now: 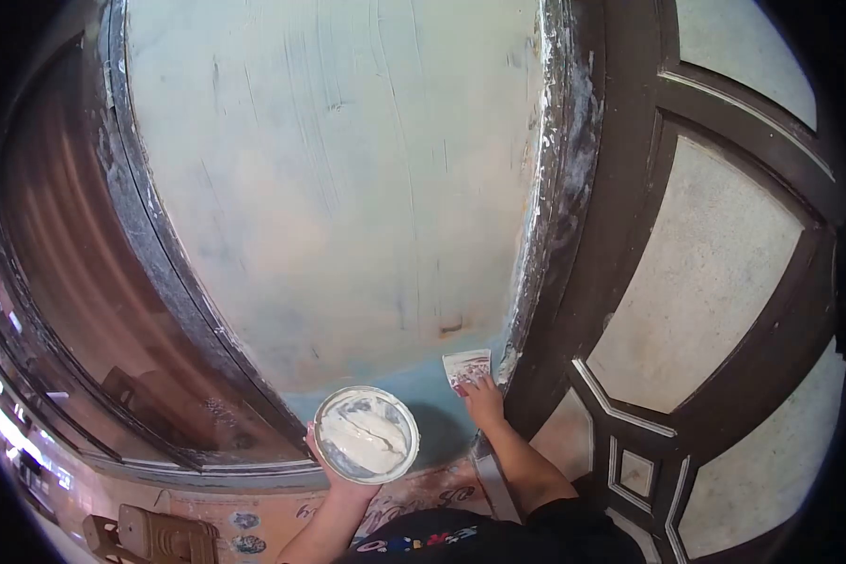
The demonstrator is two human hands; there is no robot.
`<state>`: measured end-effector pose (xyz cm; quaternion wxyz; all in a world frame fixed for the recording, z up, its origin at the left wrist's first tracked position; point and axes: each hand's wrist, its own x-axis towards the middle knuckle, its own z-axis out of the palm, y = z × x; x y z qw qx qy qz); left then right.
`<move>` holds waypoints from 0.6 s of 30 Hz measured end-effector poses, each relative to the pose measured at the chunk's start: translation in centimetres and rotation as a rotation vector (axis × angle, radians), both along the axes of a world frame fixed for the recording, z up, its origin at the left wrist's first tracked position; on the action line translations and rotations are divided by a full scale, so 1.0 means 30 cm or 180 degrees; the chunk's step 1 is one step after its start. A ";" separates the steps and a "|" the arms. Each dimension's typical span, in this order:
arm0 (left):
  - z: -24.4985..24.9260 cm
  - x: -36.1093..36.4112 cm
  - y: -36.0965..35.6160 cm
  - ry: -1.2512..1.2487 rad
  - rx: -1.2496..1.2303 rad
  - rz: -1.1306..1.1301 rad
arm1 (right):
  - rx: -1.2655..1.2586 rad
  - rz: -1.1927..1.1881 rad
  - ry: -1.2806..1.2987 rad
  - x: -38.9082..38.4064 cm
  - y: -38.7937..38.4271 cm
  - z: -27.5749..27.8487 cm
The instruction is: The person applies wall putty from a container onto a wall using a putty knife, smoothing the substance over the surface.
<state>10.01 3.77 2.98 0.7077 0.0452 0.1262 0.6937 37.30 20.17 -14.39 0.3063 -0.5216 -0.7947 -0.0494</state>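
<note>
Left hand (327,462) grips the putty bowl (367,434) from beneath. The right hand's (484,399) fingers pinch a scraper (466,365) against the wall (348,188). Spreading seems underway, and the next stroke likely needs even pressure.

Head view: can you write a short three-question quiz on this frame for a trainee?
1. True or false: the left hand holds a bowl of white paste.
2. What does the right hand hold against the wall? A) a brush B) a flat scraper C) a roller
3. Fill in: the flat scraper sits low on the wall, beside the dark door ____.
Key: 1 true; 2 B; 3 frame.
</note>
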 end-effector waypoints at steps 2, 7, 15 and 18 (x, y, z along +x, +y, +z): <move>-0.012 0.000 -0.003 -0.0010 -0.0035 0.0020 | 0.0066 0.0078 0.0002 0.014 -0.008 0.036; 0.001 0.015 -0.010 0.0001 -0.0045 0.0299 | 0.0044 -0.0037 0.1246 0.038 -0.024 0.174; -0.039 0.026 0.010 -0.0061 0.0048 0.0241 | -0.1351 0.0449 0.4092 -0.010 0.063 0.428; -0.056 0.029 0.021 -0.0112 0.0050 0.0217 | -0.1643 0.1267 0.4971 -0.046 0.039 0.516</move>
